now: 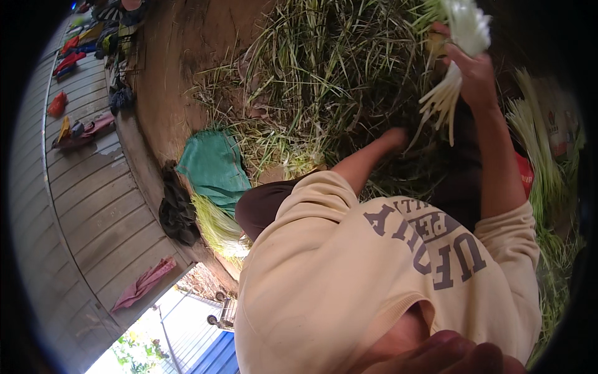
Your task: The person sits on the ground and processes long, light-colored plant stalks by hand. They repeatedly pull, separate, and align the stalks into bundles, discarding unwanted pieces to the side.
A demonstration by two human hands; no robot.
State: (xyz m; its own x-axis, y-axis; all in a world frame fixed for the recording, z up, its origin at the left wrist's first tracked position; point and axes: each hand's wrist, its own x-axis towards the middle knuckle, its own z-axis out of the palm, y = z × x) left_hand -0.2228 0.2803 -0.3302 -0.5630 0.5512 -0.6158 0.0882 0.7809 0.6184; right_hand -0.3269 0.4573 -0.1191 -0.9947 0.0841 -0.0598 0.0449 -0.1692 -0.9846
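Note:
My right hand [472, 70] is raised at the upper right, closed around a bunch of pale green and white leafy stalks [441, 100]. The bunch's whitish end above the hand is blurred. Lower and to the left, my left hand [396, 136] reaches down over dark, loose plant litter. That hand is blurred, its fingers are hard to make out, and whether it holds anything cannot be told. A heap of long green leaves and stalks [322, 61] covers the ground beyond both hands. Beside the right hand is a small yellowish thing, too unclear to name.
Long pale stalks [537, 135] lie at the right, near a red object [524, 173]. On the left are a green mesh sack [215, 163], another pile of stalks [219, 224] and dark cloth [177, 210]. A slatted wall [107, 191] has clothes and bags along it.

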